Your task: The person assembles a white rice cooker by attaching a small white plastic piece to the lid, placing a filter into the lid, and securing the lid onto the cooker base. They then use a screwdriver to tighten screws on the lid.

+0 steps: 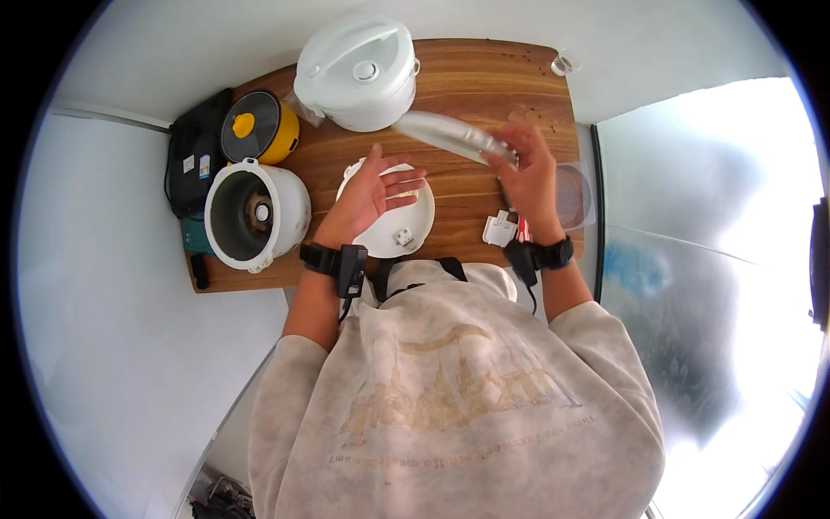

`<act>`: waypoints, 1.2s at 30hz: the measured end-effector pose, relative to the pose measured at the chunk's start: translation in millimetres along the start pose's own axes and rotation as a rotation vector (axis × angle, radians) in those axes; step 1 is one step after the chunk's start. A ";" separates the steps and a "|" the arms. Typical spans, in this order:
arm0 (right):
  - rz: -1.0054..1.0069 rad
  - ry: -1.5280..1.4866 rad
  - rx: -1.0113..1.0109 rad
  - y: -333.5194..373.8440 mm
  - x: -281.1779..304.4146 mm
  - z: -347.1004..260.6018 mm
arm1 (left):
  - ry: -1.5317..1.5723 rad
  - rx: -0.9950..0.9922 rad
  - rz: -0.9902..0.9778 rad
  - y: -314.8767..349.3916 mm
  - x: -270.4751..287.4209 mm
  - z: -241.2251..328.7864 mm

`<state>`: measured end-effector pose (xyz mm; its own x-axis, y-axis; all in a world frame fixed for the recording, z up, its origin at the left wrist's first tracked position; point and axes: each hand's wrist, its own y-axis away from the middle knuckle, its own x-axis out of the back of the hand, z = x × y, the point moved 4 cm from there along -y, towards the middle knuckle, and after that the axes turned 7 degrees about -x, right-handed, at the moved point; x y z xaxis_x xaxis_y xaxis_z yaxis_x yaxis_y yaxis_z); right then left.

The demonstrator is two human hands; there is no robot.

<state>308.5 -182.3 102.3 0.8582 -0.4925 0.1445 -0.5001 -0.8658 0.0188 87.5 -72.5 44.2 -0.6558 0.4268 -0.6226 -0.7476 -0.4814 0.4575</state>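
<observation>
My right hand (530,171) grips the near end of a thin, round, silvery metal plate (443,133), tilted so that it shows nearly edge-on. It looks like the inner lid of a rice cooker. My left hand (373,192) is open, palm turned inward and fingers spread, over a white round lid part (413,232) lying on the table. A small white fitting (404,236) sits on that part. Left of it stands a white rice cooker body (292,203), uncovered, its dark heating base visible inside. Beyond the plate is a lidded white rice cooker (359,73).
A yellow pot (283,130) with a dark lid and a black bag (197,164) occupy the left side of the wooden table (471,78). A small white plastic piece (499,228) and a clear round container (572,195) lie at the right. Walls flank the table.
</observation>
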 end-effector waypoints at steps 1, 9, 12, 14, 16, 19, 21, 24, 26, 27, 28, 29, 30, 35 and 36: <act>-0.037 0.095 0.003 9.9 -3.9 -5.6 | 0.051 0.002 0.016 -0.4 -5.7 2.5; -0.346 0.324 0.369 54.8 -36.3 -31.3 | 0.063 -0.101 0.150 12.4 0.2 7.5; -0.392 0.463 0.460 64.0 -41.2 -35.3 | 0.113 -0.113 0.241 25.2 19.7 2.2; -0.373 0.537 0.558 69.7 -40.1 -45.3 | 0.119 -0.139 0.245 35.9 25.6 5.0; -0.230 0.376 0.441 67.4 -26.6 -43.4 | 0.131 -0.170 0.251 48.0 27.0 10.4; -0.087 0.297 0.166 61.2 -2.9 -18.9 | 0.123 -0.230 0.278 69.1 31.7 21.4; -0.153 0.356 0.020 55.8 -7.4 13.6 | 0.173 -0.277 0.302 84.0 35.9 26.9; -0.489 0.536 0.020 51.9 -39.7 70.4 | 0.186 -0.330 0.319 102.3 47.0 30.9; -0.736 0.672 0.182 56.0 -71.7 95.7 | 0.173 -0.363 0.327 110.6 46.7 34.0; -0.791 0.683 0.195 58.0 -88.3 105.9 | 0.165 -0.369 0.340 115.0 46.0 34.3; -0.842 0.700 0.208 58.1 -104.2 113.8 | 0.158 -0.376 0.346 116.2 44.3 35.5; -0.894 0.717 0.222 59.5 -115.9 121.0 | 0.151 -0.383 0.353 117.4 42.5 36.2; -0.922 0.720 0.264 61.9 -124.9 127.2 | 0.152 -0.388 0.363 119.0 42.8 35.7; -0.970 0.695 0.462 66.3 -154.4 145.4 | 0.131 -0.399 0.447 130.0 40.2 35.0; -0.953 0.689 0.504 68.6 -158.8 147.0 | 0.134 -0.411 0.450 132.7 38.6 35.2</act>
<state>154.9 -176.5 -64.8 0.5388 0.3546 0.7642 0.5056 -0.8617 0.0434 -40.7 -93.0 103.3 -0.8587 0.0264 -0.5118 -0.2818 -0.8584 0.4285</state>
